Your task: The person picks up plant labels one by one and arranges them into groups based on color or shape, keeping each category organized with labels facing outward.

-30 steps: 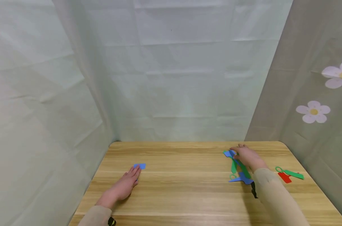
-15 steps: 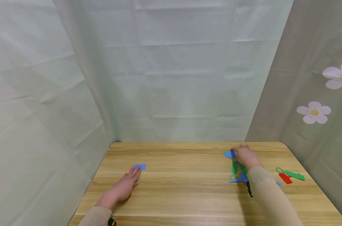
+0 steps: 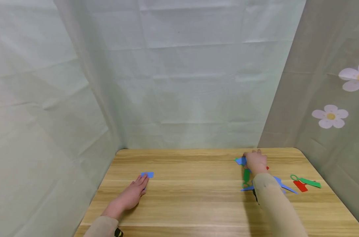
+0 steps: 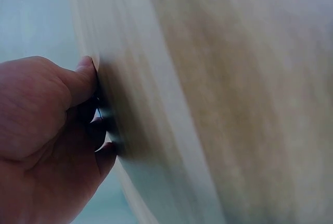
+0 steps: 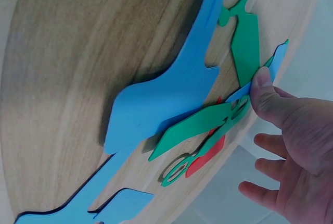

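At right grip [image 5: 307, 138], blue tag [image 5: 278, 61] touching thumb, green tag [image 5: 246, 47] just beside

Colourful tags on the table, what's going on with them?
Someone is working at a wooden table. The left hand rests its fingers on a blue tag. Across from it, the right hand seems to pinch another blue tag among a jumble. Farther right, a green tag partly covers a red tag.

We partly see the tag [image 3: 149, 174] under the left hand [image 3: 132, 195]; a sleeve [image 3: 274, 197] behind the right hand [image 3: 256, 162] partly hides blue tags [image 5: 161, 99].
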`<state>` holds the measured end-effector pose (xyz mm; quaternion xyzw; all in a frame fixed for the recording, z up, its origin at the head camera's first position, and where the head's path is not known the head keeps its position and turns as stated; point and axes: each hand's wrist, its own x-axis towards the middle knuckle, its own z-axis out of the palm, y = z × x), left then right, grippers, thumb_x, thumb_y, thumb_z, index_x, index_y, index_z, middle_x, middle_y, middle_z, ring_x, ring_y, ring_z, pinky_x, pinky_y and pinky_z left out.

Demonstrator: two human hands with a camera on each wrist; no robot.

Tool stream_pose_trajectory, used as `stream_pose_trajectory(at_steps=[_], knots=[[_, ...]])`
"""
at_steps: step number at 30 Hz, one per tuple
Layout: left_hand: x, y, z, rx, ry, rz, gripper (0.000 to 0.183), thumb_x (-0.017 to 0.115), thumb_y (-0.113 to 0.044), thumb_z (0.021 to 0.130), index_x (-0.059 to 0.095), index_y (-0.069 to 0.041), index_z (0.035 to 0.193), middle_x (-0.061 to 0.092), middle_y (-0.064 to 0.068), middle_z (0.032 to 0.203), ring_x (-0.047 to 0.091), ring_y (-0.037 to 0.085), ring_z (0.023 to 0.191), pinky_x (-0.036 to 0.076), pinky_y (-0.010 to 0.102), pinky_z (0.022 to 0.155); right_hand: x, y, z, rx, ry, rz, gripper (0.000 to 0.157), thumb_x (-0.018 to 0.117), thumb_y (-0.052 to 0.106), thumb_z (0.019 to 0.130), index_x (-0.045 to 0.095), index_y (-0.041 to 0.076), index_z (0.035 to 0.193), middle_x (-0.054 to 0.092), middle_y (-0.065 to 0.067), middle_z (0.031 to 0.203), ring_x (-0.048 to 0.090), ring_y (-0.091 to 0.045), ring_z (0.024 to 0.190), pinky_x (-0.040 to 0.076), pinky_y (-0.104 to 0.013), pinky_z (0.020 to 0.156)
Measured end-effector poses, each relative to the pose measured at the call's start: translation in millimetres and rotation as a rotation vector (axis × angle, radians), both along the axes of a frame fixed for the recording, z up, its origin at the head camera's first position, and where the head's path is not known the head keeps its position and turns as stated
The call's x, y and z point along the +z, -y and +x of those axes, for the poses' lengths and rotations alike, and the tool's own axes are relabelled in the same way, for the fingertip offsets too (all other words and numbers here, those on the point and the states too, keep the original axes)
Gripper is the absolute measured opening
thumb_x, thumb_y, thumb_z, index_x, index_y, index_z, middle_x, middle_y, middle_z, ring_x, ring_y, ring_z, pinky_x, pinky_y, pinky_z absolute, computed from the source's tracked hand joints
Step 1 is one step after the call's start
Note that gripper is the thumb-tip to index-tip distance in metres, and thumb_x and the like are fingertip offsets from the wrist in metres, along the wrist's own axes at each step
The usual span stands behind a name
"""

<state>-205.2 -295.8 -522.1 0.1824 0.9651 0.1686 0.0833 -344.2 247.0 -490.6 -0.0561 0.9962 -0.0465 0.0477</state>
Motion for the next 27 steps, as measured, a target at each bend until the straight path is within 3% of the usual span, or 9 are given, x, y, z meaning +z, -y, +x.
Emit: stream_pose_trajectory(at_steps=[7,19,25,27], knots=[[-5.4,2.6,-2.1,-0.026,-0.038,0.032,0.053,0.052,-0.005,0.111,0.037,0.016,0.158,0.029,0.037,0.166,0.024,0.059,0.153,0.024,0.076,0.118,2.7,1.8,3.5,-0.001,0.0,0.031,0.053,0.092,0.012,0.085,0.072,0.007,0.134,0.06,-0.038,0.132,0.036,-0.068,0.14,0.049,-0.073,0.097],[0.2,1.3,-0.4,-0.005,0.006,0.022,0.054,0.053,-0.003,0.11,0.037,0.015,0.158,0.027,0.035,0.168,0.021,0.056,0.156,0.024,0.073,0.121,-2.7,4.1,-2.3,-0.009,-0.008,0.023,0.057,0.093,0.015,0.084,0.07,0.006,0.136,0.061,-0.038,0.13,0.039,-0.066,0.138,0.048,-0.075,0.097],[-9.6,5.2,-4.3,-0.008,-0.005,0.024,0.055,0.051,-0.006,0.111,0.035,0.014,0.16,0.026,0.034,0.168,0.02,0.057,0.155,0.022,0.075,0.121,-6.0,4.2,-8.7,-0.015,0.011,0.025,0.055,0.091,0.012,0.084,0.069,0.004,0.134,0.056,-0.042,0.136,0.034,-0.069,0.141,0.043,-0.08,0.1],[-11.4,6.3,-5.4,-0.003,-0.003,0.021,0.055,0.05,-0.007,0.112,0.034,0.013,0.16,0.025,0.032,0.17,0.019,0.055,0.156,0.022,0.074,0.122,-5.8,4.4,-11.4,-0.009,0.011,0.035,0.054,0.092,0.012,0.083,0.071,0.004,0.132,0.058,-0.04,0.134,0.039,-0.067,0.138,0.045,-0.079,0.098]])
